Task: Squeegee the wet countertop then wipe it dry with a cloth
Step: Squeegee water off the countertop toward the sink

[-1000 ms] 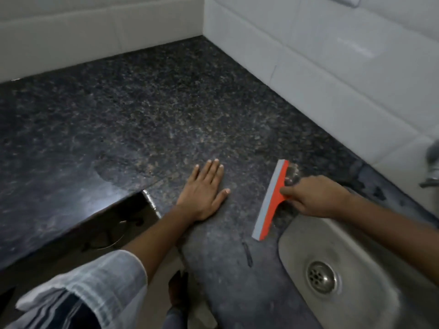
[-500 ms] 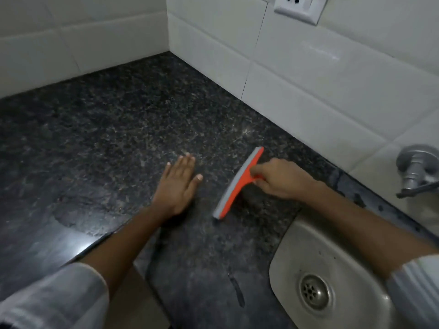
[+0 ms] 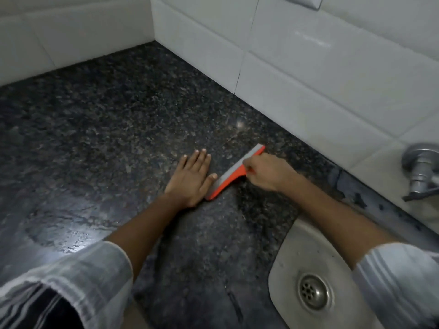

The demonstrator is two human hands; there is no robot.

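head view, squeegee [image 3: 234, 173] moved left, now touching flat l hand [image 3: 192, 178]

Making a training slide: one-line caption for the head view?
Right hand holds squeegee on wet countertop beside flat left hand.

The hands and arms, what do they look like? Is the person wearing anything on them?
Both hands are bare: no gloves, rings or watch show on the left hand or the right hand. The forearms are bare too. Each arm has a loose, pale grey-white striped sleeve pushed up toward the elbow.
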